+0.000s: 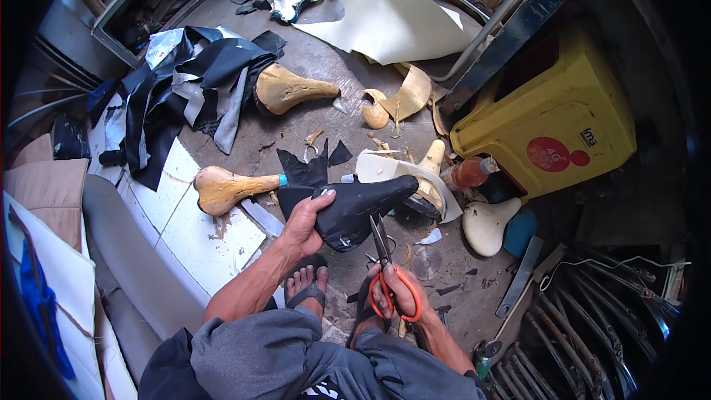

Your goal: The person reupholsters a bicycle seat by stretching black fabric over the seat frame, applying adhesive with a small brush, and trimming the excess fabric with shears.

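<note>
My left hand (304, 224) grips the rear of a black saddle-shaped piece (366, 204), its thumb on top and the nose pointing right. My right hand (401, 292) holds scissors (415, 285) with orange handles, their slightly parted blades at the lower edge of the black piece. Black scraps (304, 167) lie just beyond it, with a tan saddle core (228, 187) to the left. Behind the black piece, to the right, are a pale foam core (431, 163) and a curved white sheet (374, 167). My feet (304, 289) in sandals show below.
Black fabric (155, 111), another tan core (285, 92) and white sheeting (381, 18) lie on the floor (226, 144). At right are a yellow plastic stool (533, 104), an orange bottle (466, 174), a white saddle (485, 226) and stacked metal bars (585, 341). Cardboard (41, 200) lies at left.
</note>
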Motion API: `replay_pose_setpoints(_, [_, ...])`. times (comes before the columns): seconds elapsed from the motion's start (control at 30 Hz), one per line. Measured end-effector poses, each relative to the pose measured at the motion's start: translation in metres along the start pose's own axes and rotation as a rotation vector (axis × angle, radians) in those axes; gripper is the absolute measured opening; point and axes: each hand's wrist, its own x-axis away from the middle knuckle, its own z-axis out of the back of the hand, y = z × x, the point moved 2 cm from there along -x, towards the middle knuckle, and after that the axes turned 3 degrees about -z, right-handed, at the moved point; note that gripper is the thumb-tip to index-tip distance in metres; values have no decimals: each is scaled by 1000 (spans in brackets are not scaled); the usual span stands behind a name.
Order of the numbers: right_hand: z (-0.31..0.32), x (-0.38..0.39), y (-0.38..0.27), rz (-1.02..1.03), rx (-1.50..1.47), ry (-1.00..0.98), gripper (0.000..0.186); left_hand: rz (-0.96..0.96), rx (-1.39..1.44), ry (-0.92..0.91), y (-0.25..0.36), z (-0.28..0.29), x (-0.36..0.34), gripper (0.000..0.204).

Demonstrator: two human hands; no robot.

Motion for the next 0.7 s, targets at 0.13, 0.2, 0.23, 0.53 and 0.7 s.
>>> replay_pose_setpoints(0.13, [-4,4,-7,-17,-59,-9,49,25,26,7,7,-1,0,41])
replay_pose_setpoints(0.2, [-3,4,-8,-23,-78,-30,50,49,41,35,8,-1,0,39])
replay_pose_setpoints(0.23, [-3,5,-8,-30,-101,-50,50,48,43,35,9,-2,1,39])
replay_pose_setpoints(0.53, [-11,4,4,64,-91,-7,49,92,-57,101,11,-6,8,37])
replay_pose_setpoints(0.7, [-16,2,2,121,-54,35,49,125,-74,44,8,-11,17,36])
